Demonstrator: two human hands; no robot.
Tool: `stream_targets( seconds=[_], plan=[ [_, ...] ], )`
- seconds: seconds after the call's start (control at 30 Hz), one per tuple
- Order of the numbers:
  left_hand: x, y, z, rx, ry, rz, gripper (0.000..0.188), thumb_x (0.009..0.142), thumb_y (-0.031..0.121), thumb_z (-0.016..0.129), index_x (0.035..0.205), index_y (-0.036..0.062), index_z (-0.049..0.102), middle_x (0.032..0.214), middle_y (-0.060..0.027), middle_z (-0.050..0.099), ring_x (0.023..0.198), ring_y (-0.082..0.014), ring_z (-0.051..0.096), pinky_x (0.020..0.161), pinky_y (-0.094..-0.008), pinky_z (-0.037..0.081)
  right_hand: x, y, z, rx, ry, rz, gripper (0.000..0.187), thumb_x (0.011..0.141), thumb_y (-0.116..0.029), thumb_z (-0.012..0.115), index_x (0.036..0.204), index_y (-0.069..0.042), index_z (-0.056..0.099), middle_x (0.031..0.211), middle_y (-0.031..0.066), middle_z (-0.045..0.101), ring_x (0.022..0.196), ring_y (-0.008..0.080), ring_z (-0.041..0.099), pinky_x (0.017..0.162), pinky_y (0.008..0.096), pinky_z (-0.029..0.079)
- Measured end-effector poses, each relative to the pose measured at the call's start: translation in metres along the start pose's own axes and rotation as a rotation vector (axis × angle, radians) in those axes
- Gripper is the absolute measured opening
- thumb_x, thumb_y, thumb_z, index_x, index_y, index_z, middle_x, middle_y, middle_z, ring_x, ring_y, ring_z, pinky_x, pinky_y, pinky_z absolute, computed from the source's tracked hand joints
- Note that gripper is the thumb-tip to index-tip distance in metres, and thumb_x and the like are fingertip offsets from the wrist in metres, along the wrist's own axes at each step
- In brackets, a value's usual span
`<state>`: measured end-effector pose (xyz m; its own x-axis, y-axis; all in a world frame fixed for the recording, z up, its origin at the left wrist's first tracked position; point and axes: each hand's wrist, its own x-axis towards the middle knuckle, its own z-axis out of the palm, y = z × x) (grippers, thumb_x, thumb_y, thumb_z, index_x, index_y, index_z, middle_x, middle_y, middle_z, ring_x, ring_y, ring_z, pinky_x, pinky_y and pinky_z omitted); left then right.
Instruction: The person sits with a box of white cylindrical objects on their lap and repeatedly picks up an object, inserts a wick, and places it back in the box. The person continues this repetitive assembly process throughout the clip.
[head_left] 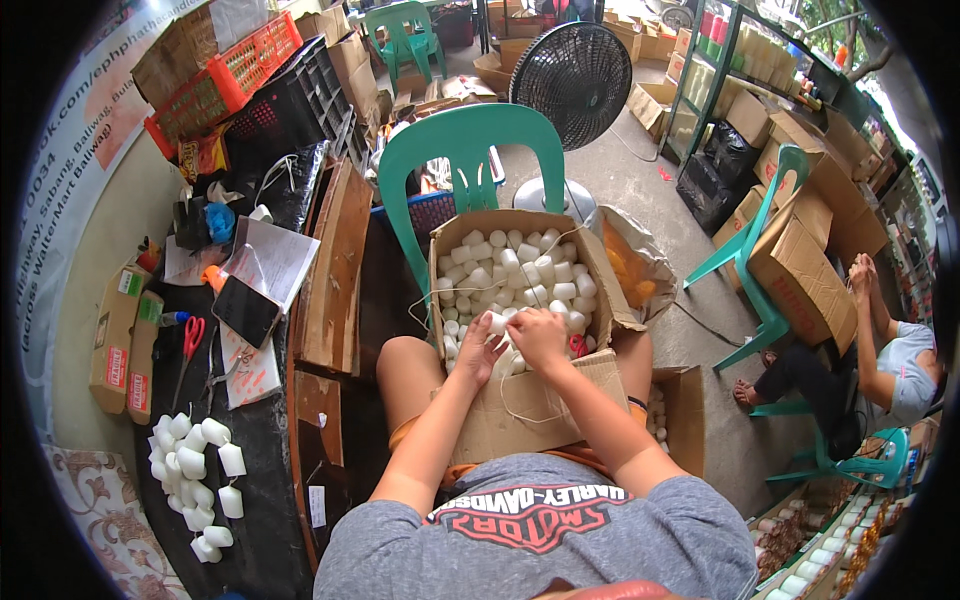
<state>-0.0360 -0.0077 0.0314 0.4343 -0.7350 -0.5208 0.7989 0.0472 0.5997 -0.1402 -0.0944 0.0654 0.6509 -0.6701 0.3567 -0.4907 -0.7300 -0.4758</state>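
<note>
A cardboard box (470, 415) full of small white candles (512, 262) stands before me, between my legs and a green chair. Over its near edge, my left hand (478, 350) holds one white candle (497, 323) upright-ish between thumb and fingers. Close against it, my right hand (538, 338) is closed in a pinch at the candle's right side; what lies between those fingertips is hidden. A thin pale string (520, 415) loops below the hands across the box flap. Something red (577, 345) lies among the candles right of my right hand.
A black-topped table (260, 470) on the left bears strung white candles (190, 480), red scissors (192, 340) and a phone (246, 311). A green chair (470, 125) and a black fan (571, 85) stand beyond the box. Another person (905, 375) sits at right.
</note>
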Motion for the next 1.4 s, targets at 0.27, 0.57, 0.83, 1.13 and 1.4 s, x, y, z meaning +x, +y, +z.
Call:
stream_targets(
  seconds=[0.27,0.57,0.83,1.13,1.4],
  plan=[
    [0.019,-0.002,-0.019,-0.233,-0.038,0.072,0.032,0.080,0.037,0.069,0.101,0.0195,0.052,0.097,0.0008,0.054,0.091,-0.0150,0.053,0.081,-0.0307,0.048,0.020,-0.023,0.004,0.004,-0.046,-0.063,0.012,0.072,-0.024,0.064,0.072,-0.012,0.061,0.078,0.0011,0.061,0.077,0.0210,0.058,0.074,0.0361,0.039],
    [0.021,-0.003,-0.017,-0.168,-0.051,0.047,0.032,0.078,0.033,0.071,0.101,0.0192,0.053,0.097,-0.0004,0.055,0.088,-0.0144,0.055,0.079,-0.0302,0.050,0.005,0.006,0.023,0.413,-0.036,-0.024,0.013,0.077,-0.011,0.065,0.087,-0.003,0.064,0.083,0.0103,0.064,0.074,0.0265,0.062,0.066,0.0342,0.049],
    [0.004,0.004,-0.002,-0.078,-0.035,0.047,0.034,0.078,0.028,0.073,0.104,0.0204,0.053,0.101,0.0005,0.055,0.089,-0.0152,0.055,0.081,-0.0304,0.050,-0.001,0.010,0.018,0.692,-0.107,0.357,0.020,0.078,-0.019,0.069,0.087,-0.001,0.068,0.076,0.0097,0.068,0.065,0.0120,0.061,0.061,0.0256,0.048],
    [0.008,-0.002,-0.003,0.028,-0.043,0.061,0.037,0.079,0.025,0.072,0.107,0.0188,0.048,0.103,0.0001,0.055,0.090,-0.0174,0.055,0.080,-0.0315,0.049,-0.005,0.018,0.020,0.644,-0.113,0.407,0.020,0.078,-0.020,0.068,0.084,-0.001,0.069,0.076,0.0095,0.068,0.063,0.0117,0.061,0.059,0.0257,0.047],
    [0.008,-0.002,-0.003,-0.003,-0.032,0.051,0.037,0.079,0.027,0.071,0.108,0.0188,0.048,0.101,-0.0008,0.055,0.090,-0.0175,0.054,0.080,-0.0313,0.049,-0.006,0.006,0.010,0.452,-0.042,0.240,0.019,0.077,-0.018,0.067,0.084,0.000,0.068,0.080,0.0140,0.067,0.070,0.0230,0.065,0.064,0.0318,0.050]
  ],
)
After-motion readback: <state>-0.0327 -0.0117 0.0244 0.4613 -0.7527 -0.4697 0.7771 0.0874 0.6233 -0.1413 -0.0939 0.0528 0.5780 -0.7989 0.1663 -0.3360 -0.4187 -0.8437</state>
